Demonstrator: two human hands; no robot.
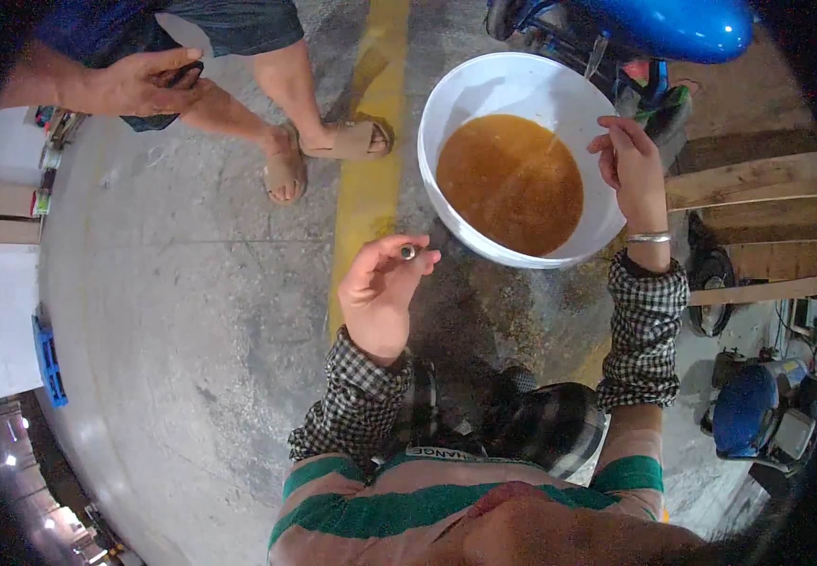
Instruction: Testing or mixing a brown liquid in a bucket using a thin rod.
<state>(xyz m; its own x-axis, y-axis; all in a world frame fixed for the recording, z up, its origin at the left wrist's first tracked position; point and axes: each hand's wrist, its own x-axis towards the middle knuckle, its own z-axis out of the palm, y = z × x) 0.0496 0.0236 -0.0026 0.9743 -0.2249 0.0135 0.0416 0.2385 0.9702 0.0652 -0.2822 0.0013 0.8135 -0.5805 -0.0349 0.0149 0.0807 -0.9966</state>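
Evidently, a small metal piece (408, 252) is pinched between thumb and fingers of the left hand (380, 291), just beside the white tub (470, 83) of amber contents (508, 184). The right hand (631, 158) hangs over the tub's right side, fingers loosely bent; whether it grips anything, I cannot tell. The step seems to be handling the piece; the next move likely calls for a steady pinch. Further off are a co-worker's sandals (348, 141).

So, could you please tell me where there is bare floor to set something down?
Grey floor looks bare left of the yellow stripe, below the sandals. It is crowded right of the white tub, among wooden boards.
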